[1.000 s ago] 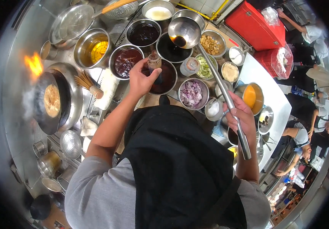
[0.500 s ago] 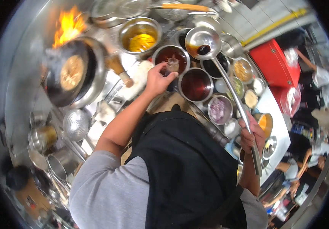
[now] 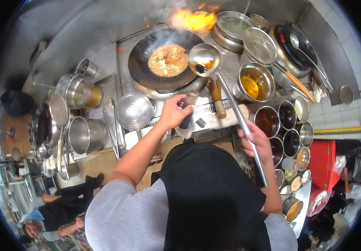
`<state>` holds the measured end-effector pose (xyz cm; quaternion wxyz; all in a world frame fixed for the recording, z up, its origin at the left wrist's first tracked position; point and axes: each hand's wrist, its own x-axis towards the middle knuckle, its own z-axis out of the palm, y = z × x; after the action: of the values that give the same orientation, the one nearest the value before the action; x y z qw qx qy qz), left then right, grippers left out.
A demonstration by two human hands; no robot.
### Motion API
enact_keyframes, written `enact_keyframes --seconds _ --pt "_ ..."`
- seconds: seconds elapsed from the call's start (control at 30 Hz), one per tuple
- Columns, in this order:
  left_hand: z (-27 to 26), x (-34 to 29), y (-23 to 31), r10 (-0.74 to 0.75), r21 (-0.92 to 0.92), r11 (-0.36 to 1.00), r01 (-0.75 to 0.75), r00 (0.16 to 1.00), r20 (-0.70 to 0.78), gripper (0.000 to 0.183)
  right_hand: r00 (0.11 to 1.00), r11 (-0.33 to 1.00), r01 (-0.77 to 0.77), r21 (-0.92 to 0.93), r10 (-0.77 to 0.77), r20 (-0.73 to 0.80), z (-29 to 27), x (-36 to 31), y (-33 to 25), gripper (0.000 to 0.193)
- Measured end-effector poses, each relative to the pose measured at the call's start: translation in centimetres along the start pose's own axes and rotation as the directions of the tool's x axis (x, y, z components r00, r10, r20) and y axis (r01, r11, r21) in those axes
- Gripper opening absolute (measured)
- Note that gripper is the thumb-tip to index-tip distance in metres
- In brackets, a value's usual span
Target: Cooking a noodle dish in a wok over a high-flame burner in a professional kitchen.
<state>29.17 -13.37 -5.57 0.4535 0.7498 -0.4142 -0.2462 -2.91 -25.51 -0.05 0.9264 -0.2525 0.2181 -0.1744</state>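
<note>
In the head view, the right hand (image 3: 256,141) grips a long-handled silver metal ladle (image 3: 205,55) of dark liquid (image 3: 199,68) beside a round black metal wok (image 3: 140,62), the left hand (image 3: 174,113) grips a small clear cylindrical bottle (image 3: 192,100), and this apparent seasoning step next calls for controlled tilting.

Along the far side of the kitchen runs a dull grey metal wall (image 3: 84,39), smooth and streaked with pale reflections, bowed by the lens. To the right, a darker steel panel (image 3: 330,54) meets a white tiled wall (image 3: 341,111) with thin grout lines, crossed by a yellow pipe (image 3: 341,130). A steel table (image 3: 109,88) stands in front of the metal wall; a white tabletop (image 3: 304,211) shows at lower right. Tan floor (image 3: 110,164) spreads at lower left, near pale, rack-like furniture (image 3: 9,180) too small to make out. Light falls brightly on the steel and tiles.
</note>
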Motion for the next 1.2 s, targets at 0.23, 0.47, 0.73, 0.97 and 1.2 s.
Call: enact_keyframes --seconds 0.23,0.47,0.73,0.97,1.2 --pt "-7.5 1.0 -2.7 -0.185 -0.116 0.977 0.180 0.983 -0.025 0.036 0.977 0.697 -0.015 -0.717 -0.142 -0.159 2.7 13.7 5.6 0.065" --pt "-10.0 3.9 -6.8 -0.315 -0.237 0.918 0.317 0.948 0.049 0.036 0.999 0.895 -0.048 -0.444 0.037 -0.034 7.2 10.4 2.9 0.065" --pt "-10.7 5.4 -8.6 -0.459 -0.315 0.818 0.481 0.876 0.147 0.035 0.977 0.965 -0.190 -0.182 0.205 0.063 9.5 7.7 1.6 0.066" --pt "-10.9 5.7 -9.1 -0.457 -0.402 0.776 0.486 0.873 0.171 0.033 0.975 0.969 -0.202 -0.144 0.213 0.063 9.6 7.7 1.6 0.066" --pt "-11.2 5.9 -9.6 -0.473 -0.359 0.792 0.494 0.868 0.153 0.032 0.971 0.969 -0.213 -0.122 0.224 0.085 9.6 8.3 1.5 0.066"
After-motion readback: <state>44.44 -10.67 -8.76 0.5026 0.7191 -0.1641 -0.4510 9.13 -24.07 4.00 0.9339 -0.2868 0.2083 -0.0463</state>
